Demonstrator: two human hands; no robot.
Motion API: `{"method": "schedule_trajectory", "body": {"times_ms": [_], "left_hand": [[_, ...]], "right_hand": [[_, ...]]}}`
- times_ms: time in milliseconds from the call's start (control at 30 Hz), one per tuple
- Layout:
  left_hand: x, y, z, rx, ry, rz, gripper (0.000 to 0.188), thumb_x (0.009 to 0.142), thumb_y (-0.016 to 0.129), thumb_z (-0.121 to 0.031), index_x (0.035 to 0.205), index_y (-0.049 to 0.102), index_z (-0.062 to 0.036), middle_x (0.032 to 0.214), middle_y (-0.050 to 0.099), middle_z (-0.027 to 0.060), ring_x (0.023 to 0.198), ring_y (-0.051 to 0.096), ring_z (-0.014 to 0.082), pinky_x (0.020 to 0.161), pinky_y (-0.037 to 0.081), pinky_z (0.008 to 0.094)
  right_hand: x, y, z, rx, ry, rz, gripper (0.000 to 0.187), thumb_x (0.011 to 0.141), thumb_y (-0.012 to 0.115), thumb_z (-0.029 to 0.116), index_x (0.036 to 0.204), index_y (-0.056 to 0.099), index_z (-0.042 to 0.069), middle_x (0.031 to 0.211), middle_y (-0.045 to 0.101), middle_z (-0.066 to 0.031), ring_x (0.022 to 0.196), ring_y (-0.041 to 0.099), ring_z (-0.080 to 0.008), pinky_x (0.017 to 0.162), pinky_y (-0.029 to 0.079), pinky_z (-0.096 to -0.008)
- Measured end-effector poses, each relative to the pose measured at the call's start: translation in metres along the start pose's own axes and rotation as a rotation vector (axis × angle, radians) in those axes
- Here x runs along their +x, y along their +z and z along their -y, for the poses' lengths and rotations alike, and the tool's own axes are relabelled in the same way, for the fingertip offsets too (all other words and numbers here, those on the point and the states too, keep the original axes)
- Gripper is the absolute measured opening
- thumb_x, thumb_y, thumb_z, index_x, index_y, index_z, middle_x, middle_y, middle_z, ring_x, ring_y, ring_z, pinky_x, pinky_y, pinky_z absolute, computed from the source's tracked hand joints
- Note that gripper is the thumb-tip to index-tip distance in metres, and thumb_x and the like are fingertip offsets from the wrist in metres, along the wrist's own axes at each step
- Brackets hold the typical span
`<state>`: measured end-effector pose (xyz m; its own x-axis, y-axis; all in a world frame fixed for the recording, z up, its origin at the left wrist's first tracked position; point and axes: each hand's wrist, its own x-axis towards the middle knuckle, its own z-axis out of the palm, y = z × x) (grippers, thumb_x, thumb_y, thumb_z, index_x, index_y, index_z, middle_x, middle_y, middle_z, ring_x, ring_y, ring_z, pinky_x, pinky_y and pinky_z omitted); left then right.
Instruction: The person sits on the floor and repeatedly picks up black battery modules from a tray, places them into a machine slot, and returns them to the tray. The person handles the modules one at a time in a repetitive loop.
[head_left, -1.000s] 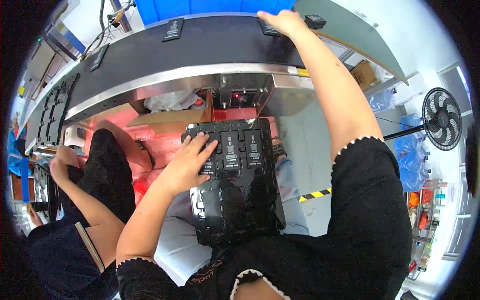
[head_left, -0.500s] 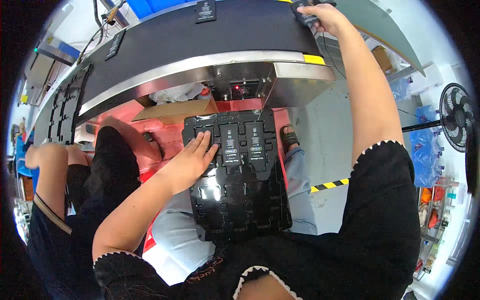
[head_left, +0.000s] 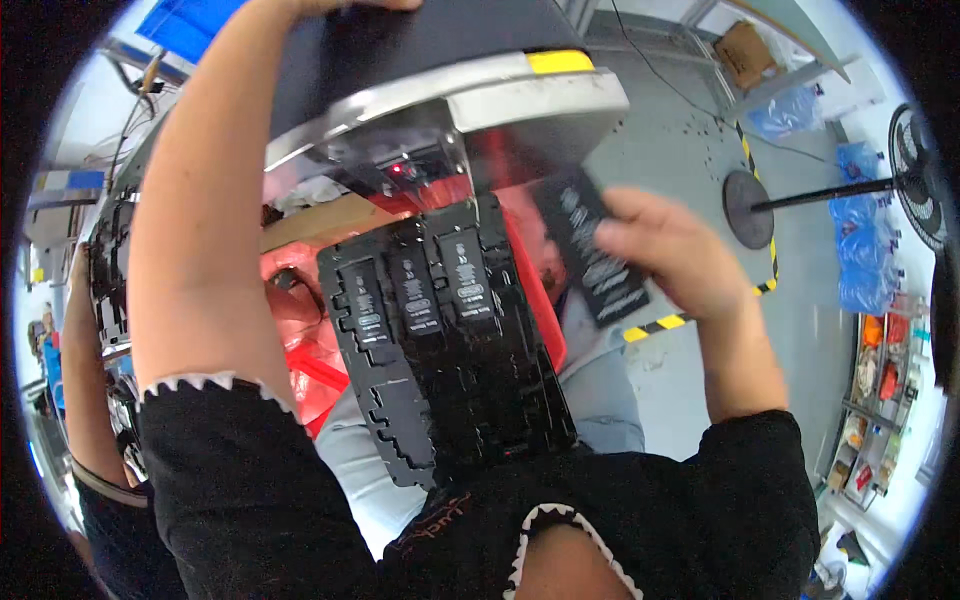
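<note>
My right hand (head_left: 680, 250) grips a flat black battery (head_left: 590, 245) with printed label, held tilted to the right of the tray. The black moulded plastic tray (head_left: 505, 385) rests on my lap. Three similar batteries lie in its far row: a left one (head_left: 362, 310), a middle one (head_left: 415, 290) and a right one (head_left: 466, 275). Up over the dark conveyor belt (head_left: 440, 45) reaches my left hand (head_left: 350, 4), mostly cut off by the picture's top edge; its grip cannot be made out.
The belt's metal end (head_left: 540, 105) with a yellow patch stands just beyond the tray. A co-worker's arm (head_left: 85, 350) is at the left beside another black tray (head_left: 108, 260). A standing fan (head_left: 910, 180) is at the right, and striped tape (head_left: 660, 326) marks the floor.
My right hand has brought a battery back from the belt's far right to beside the tray. My left hand has left the tray and stretched forward over the belt. The view has shifted right.
</note>
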<state>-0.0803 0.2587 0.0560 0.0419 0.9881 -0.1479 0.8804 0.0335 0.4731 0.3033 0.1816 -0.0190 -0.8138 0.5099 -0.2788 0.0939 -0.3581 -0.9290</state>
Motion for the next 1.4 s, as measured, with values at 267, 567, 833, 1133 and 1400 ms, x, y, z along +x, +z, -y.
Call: {"method": "schedule_trajectory", "body": {"times_ms": [267, 567, 833, 1133, 1400], "left_hand": [[-0.018, 0.042, -0.042, 0.136, 0.086, -0.363, 0.091, 0.068, 0.083, -0.039, 0.14, 0.045, 0.0015, 0.139, 0.048, 0.0236, 0.128, 0.047, 0.0321, 0.107, 0.038, 0.0383], [-0.301, 0.161, -0.092, -0.03, 0.048, -0.125, 0.087, 0.056, 0.085, -0.02, 0.135, 0.052, -0.0082, 0.132, 0.047, 0.0191, 0.126, 0.046, 0.0368, 0.105, 0.039, 0.044], [-0.375, 0.271, -0.064, 0.039, -0.007, -0.157, 0.09, 0.06, 0.085, -0.023, 0.14, 0.045, -0.0114, 0.139, 0.042, 0.0168, 0.132, 0.039, 0.0366, 0.114, 0.023, 0.0563], [-0.39, 0.27, -0.059, -0.059, 0.009, -0.124, 0.079, 0.064, 0.082, -0.02, 0.134, 0.048, -0.0069, 0.133, 0.048, 0.0142, 0.125, 0.044, 0.0352, 0.106, 0.031, 0.0556], [-0.391, 0.269, -0.069, 0.113, -0.041, -0.041, 0.069, 0.078, 0.073, -0.028, 0.138, 0.045, -0.0069, 0.144, 0.038, 0.0167, 0.134, 0.036, 0.0366, 0.111, 0.02, 0.0628]], "right_hand": [[-0.028, 0.047, -0.11, -0.129, 0.234, 0.142, 0.021, 0.09, 0.066, 0.02, 0.093, 0.058, 0.001, 0.074, 0.063, -0.005, 0.066, 0.061, -0.0126, 0.055, 0.047, -0.0298], [-0.047, 0.097, -0.139, -0.677, 0.209, 0.032, 0.028, 0.086, 0.062, 0.022, 0.08, 0.062, -0.005, 0.066, 0.064, -0.0217, 0.064, 0.066, -0.0377, 0.065, 0.051, -0.0477], [-0.045, 0.093, -0.138, -1.303, 0.116, 0.135, 0.044, 0.094, 0.058, 0.038, 0.074, 0.061, -0.002, 0.068, 0.064, -0.0156, 0.063, 0.067, -0.0286, 0.059, 0.052, -0.0444], [0.018, 0.05, 0.035, -0.956, -0.367, -0.283, 0.034, 0.091, 0.063, 0.035, 0.074, 0.064, 0.004, 0.064, 0.064, -0.0061, 0.058, 0.061, -0.0139, 0.057, 0.049, -0.0341], [0.267, -0.011, 0.123, -1.386, -0.369, -0.634, 0.05, 0.084, 0.063, 0.043, 0.097, 0.069, -0.005, 0.101, 0.066, -0.028, 0.099, 0.065, -0.04, 0.087, 0.05, -0.0467]]}}
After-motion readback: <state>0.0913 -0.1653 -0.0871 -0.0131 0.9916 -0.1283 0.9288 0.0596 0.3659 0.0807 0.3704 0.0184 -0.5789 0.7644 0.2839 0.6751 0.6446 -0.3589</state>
